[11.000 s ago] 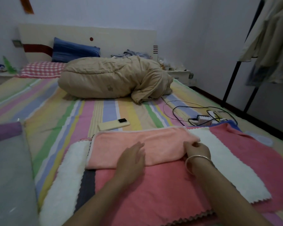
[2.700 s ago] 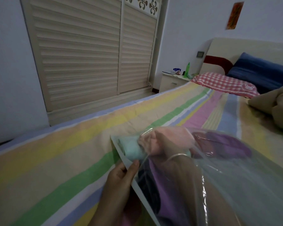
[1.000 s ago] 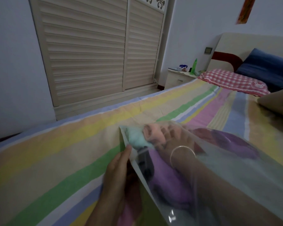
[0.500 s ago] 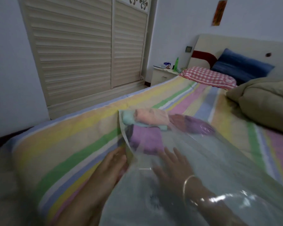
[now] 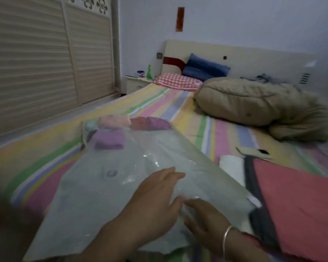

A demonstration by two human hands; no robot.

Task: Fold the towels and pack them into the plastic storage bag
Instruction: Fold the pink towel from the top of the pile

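Observation:
A clear plastic storage bag (image 5: 106,186) lies flat on the striped bed, its closed end far from me. Inside that far end sit folded towels: a pale pink one (image 5: 115,121), a teal one (image 5: 91,125), a purple one (image 5: 110,138) and a dark red and purple one (image 5: 150,123). My left hand (image 5: 151,201) rests palm down on the bag near its mouth, fingers spread. My right hand (image 5: 206,216), with a bangle on the wrist, lies at the bag's mouth with fingers apart. A red towel with white and dark stripes (image 5: 295,201) lies spread to the right.
A tan rolled quilt (image 5: 254,104) lies across the bed's head end, with a checked pillow (image 5: 178,82) and a blue pillow (image 5: 204,68) behind it. A phone (image 5: 254,151) lies beyond the red towel. A nightstand (image 5: 136,82) and slatted wardrobe doors (image 5: 45,59) stand to the left.
My right hand has come out of the bag after leaving the pink towel at its far end. Both hands have drawn back to the bag's mouth, and my view has swung right.

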